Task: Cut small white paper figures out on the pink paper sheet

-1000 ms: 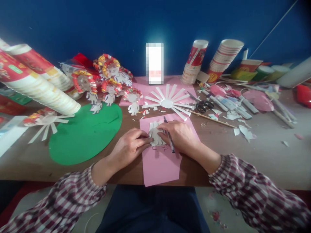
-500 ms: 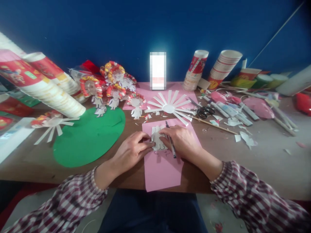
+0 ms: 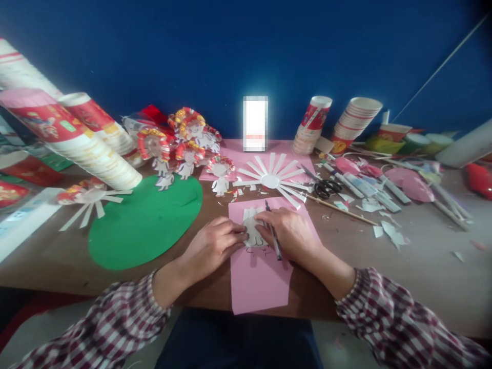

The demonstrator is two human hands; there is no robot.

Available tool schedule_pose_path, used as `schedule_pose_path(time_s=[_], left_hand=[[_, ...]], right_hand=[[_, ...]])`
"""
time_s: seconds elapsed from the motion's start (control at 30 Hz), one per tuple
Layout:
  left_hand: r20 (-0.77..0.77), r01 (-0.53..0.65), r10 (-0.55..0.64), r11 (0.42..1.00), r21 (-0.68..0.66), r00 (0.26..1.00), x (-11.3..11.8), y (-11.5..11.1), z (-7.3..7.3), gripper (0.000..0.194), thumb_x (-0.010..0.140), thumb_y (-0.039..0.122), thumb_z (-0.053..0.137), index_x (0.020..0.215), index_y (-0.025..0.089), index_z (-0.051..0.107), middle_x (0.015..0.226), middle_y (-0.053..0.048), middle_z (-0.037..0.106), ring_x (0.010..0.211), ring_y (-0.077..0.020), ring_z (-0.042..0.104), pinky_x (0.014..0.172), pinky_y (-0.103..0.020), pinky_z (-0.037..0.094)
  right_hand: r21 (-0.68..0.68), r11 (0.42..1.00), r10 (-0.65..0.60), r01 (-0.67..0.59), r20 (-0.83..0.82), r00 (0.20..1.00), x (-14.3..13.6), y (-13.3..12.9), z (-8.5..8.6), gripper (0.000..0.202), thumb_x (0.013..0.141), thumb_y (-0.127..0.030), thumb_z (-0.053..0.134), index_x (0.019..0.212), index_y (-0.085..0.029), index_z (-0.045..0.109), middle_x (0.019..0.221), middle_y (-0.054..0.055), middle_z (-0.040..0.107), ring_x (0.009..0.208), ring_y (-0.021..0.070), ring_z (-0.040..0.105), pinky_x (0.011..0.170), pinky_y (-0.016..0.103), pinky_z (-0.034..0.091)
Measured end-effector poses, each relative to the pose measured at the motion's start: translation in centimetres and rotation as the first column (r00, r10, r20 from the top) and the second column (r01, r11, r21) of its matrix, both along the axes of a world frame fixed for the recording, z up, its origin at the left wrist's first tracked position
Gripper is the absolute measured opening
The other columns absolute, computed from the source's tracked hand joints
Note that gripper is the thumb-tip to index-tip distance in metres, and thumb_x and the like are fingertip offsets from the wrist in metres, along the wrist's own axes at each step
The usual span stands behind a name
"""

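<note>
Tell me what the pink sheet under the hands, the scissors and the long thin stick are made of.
Pink sheet: matte thick paper or thin card, judging by its flat lie and inked lines.
Scissors: black handles, probably smooth plastic from their even colour; thin grey blades, likely metal.
Stick: matte wood or bamboo, likely, from its pale tan colour; grain blurred.

The surface looked like smooth brown wood; the green oval and pink sheet were matt paper, the stacked cups paper, the plaid sleeves cloth.
</note>
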State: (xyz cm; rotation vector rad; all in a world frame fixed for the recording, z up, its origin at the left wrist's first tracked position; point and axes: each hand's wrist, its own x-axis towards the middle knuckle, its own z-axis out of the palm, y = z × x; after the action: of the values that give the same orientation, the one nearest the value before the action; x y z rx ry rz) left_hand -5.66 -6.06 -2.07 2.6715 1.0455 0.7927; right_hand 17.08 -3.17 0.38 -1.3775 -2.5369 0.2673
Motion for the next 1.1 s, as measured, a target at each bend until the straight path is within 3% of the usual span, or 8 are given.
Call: schedule_pose_path(time_s=[0.67,0.9,1.1], left_hand=[[0.002,-0.012,0.012,0.998,-0.064,1.0,0.0,0.1,-0.1,0.018,0.095,0.026,0.058,0.107,0.021,0.07,0.107,-0.007,0.07,0.1,-0.0193,0.061,0.089,-0.037,0.049],[0.006,-0.113,0.116,0.977,-0.183,0.993,0.0,0.1,0.3,0.02,0.091,0.025,0.062,0.109,0.018,0.066,0.102,-0.006,0.071,0.097,-0.0198,0.062,0.086,-0.034,0.05],[0.066,-0.103,0.13,0.941,-0.323,0.989,-0.4,1.2,1.5,0.021,0.093,0.019,0.055,0.107,0.019,0.07,0.102,-0.005,0.073,0.094,-0.0168,0.066,0.084,-0.028,0.051]], right_hand=[[-0.031,0.999,0.02,-0.021,-0.032,0.999,0.0,0.0,0.2,0.021,0.096,-0.033,0.056,0.104,-0.023,0.072,0.091,0.004,0.074,0.085,0.0197,0.066,0.074,0.027,0.04],[-0.033,0.999,0.029,-0.029,-0.027,0.999,-0.1,-0.2,0.7,0.021,0.096,-0.032,0.055,0.095,-0.021,0.072,0.088,0.004,0.074,0.083,0.0186,0.065,0.073,0.026,0.04],[-0.014,0.999,0.038,-0.038,-0.021,0.999,0.0,-0.3,0.6,0.02,0.097,-0.032,0.054,0.095,-0.022,0.071,0.089,0.005,0.074,0.083,0.0182,0.066,0.073,0.026,0.04]])
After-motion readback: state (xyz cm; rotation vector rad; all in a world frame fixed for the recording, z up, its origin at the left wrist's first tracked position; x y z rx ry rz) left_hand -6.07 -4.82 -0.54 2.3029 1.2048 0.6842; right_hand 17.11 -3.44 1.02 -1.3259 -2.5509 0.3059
